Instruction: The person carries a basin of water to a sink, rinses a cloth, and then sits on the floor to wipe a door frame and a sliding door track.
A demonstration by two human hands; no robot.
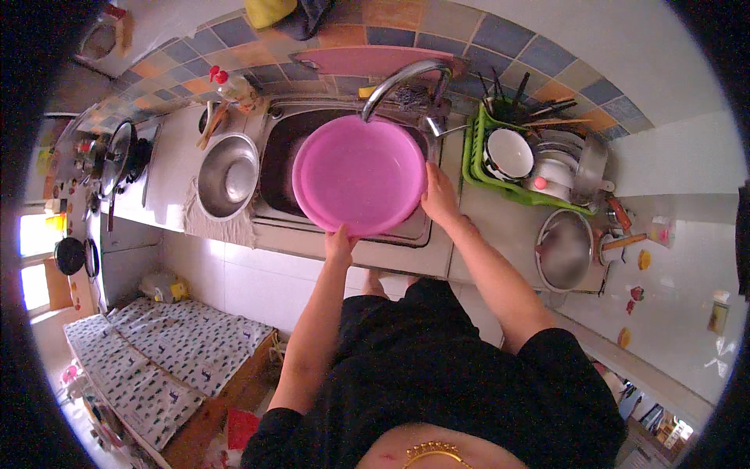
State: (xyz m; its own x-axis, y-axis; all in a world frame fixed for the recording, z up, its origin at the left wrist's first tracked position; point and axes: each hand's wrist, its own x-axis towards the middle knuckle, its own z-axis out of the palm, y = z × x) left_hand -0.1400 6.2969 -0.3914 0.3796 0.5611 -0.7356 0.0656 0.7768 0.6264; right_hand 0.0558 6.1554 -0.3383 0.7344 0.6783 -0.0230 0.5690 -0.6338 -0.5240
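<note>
A pink plastic basin (360, 173) is held over the stainless steel sink (278, 170), under the chrome faucet (404, 79). My left hand (340, 246) grips its near rim, with the fingers hidden beneath. On the right side of the rim, my right hand (438, 193) is closed, its fingers partly out of sight behind the basin. A metal bowl (227, 176) stands on the counter left of the sink, partly over a beige cloth (217, 220). Whether the basin holds water I cannot tell.
A green dish rack (477, 158) with bowls, plates and utensils stands right of the sink. Near it is a metal-rimmed bowl (565, 252) with blurred contents. A pump bottle (234, 88) stands at the back left. A cloth-covered table (176, 357) is at the lower left.
</note>
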